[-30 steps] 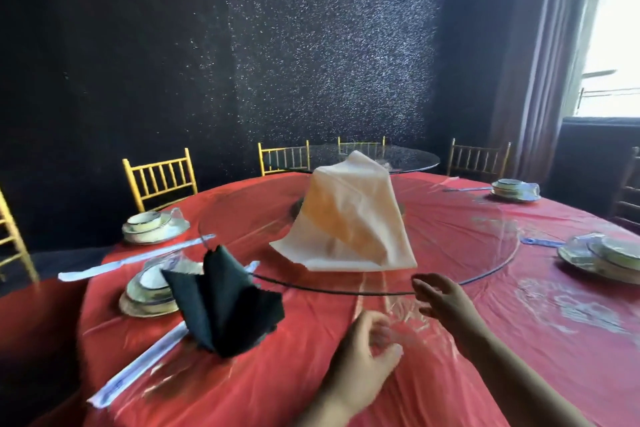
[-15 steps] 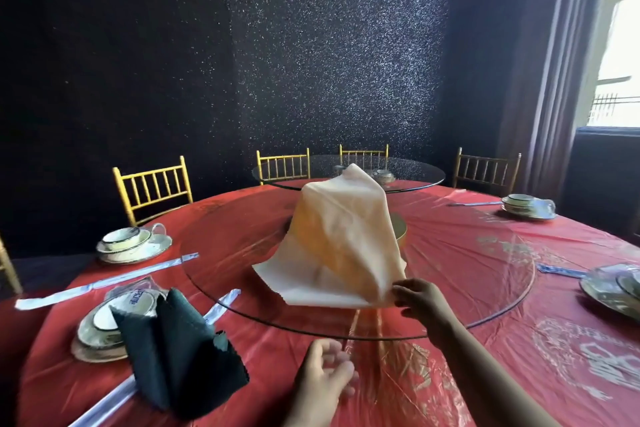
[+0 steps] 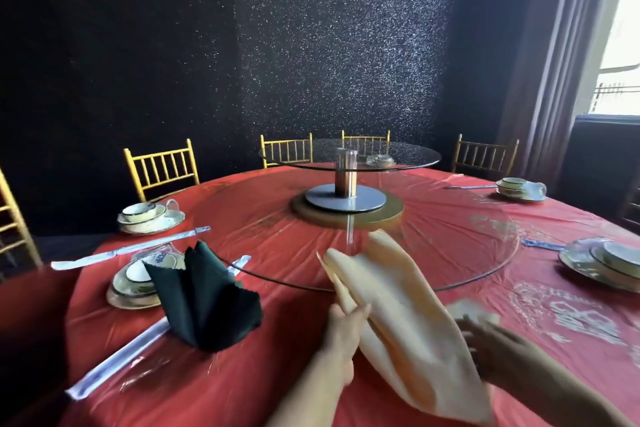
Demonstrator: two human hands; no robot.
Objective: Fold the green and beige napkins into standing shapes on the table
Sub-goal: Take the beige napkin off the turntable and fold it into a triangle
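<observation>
The dark green napkin (image 3: 204, 302) stands folded in a fan shape on the red tablecloth (image 3: 270, 378) at the near left, beside a place setting. The beige napkin (image 3: 394, 308) hangs loose and slanted in the air over the near table edge, between my two hands. My left hand (image 3: 344, 326) holds its left fold with the fingers pointing up along the cloth. My right hand (image 3: 485, 347) is blurred at the napkin's right edge, behind the cloth; I cannot make out its grip.
A large glass turntable (image 3: 478, 253) lies in the table's middle, with a smaller raised glass tier (image 3: 349, 152) on a metal post. Plate and cup settings (image 3: 149, 215) with wrapped chopsticks (image 3: 128, 250) ring the table. Gold chairs (image 3: 161, 166) stand behind, a curtained window at right.
The beige napkin was draped over the centre post; my right hand gripped its lower edge and pulled it off toward me. Both hands are now at it near the table edge.
</observation>
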